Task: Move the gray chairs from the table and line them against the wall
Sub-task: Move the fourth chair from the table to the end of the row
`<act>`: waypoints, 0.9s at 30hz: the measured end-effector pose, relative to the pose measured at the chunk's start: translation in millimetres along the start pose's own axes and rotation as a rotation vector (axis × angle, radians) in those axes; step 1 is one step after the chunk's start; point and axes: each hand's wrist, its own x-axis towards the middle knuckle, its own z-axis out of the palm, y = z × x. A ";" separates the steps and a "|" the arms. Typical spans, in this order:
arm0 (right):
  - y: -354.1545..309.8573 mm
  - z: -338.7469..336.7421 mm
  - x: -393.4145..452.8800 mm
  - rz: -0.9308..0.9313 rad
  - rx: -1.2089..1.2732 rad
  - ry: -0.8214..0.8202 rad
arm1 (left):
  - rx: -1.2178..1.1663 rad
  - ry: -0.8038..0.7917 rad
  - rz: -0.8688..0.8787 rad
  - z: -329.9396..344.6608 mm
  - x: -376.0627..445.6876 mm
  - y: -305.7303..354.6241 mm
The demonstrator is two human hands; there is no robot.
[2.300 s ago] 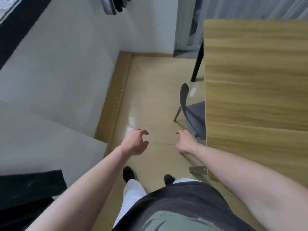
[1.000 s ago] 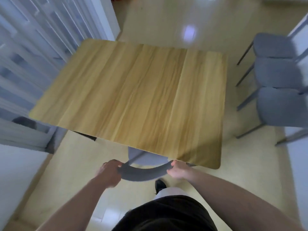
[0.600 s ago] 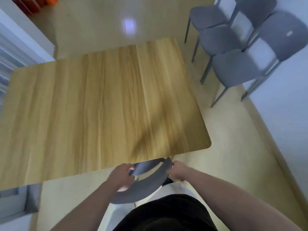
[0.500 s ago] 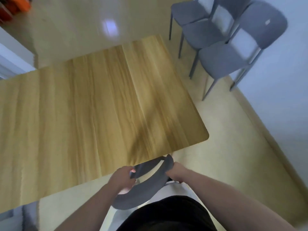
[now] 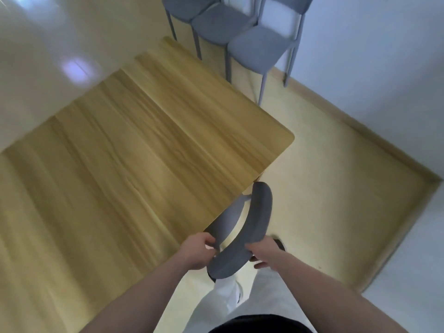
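I see both hands on one gray chair point(image 5: 242, 234) at the near edge of the wooden table point(image 5: 134, 164). The chair's curved backrest runs diagonally from near the table's right corner down toward my waist. Its seat lies partly under the tabletop, with only a narrow gray strip showing between backrest and table edge.

My left hand point(image 5: 198, 251) is clenched around the lower end of the backrest, on its table side, fingers curled over the rail. My right hand point(image 5: 262, 254) grips the opposite side of the same rail; thumb and upper fingers press on the backrest, while the lower fingers stick out loosely beneath it. Both forearms reach in from the bottom of the frame.

Three more gray chairs stand in a row against the white wall point(image 5: 374, 58) at the top right. The nearest chair point(image 5: 262, 49) shows seat, open-back frame and thin legs; the middle chair point(image 5: 221, 25) sits just beside it, seats close together; the far chair point(image 5: 185, 6) is cut by the top edge. The three stand well apart from the chair I hold, beyond the table's far corner.

The floor point(image 5: 336, 179) is pale yellow with a wooden skirting board point(image 5: 360, 131) along the wall base. White trousers point(image 5: 240, 299) and one dark shoe point(image 5: 280, 243) show below the hands.
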 end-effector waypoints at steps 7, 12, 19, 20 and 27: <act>20.9 28.0 -12.0 -0.056 0.303 0.041 | 0.183 0.005 0.009 13.2 -13.1 -13.7; 30.1 17.4 -19.6 -0.021 0.365 0.061 | 0.309 0.012 0.072 24.9 -25.6 5.6; 81.2 -23.9 -20.4 -0.032 0.215 0.203 | 0.377 0.069 0.158 37.9 -42.0 33.0; 87.7 -31.9 -21.5 -0.039 0.195 0.223 | 0.390 0.065 0.162 39.9 -42.7 34.4; 103.8 -90.8 -55.2 -0.105 0.026 0.339 | 0.461 0.077 0.217 59.5 -50.9 63.7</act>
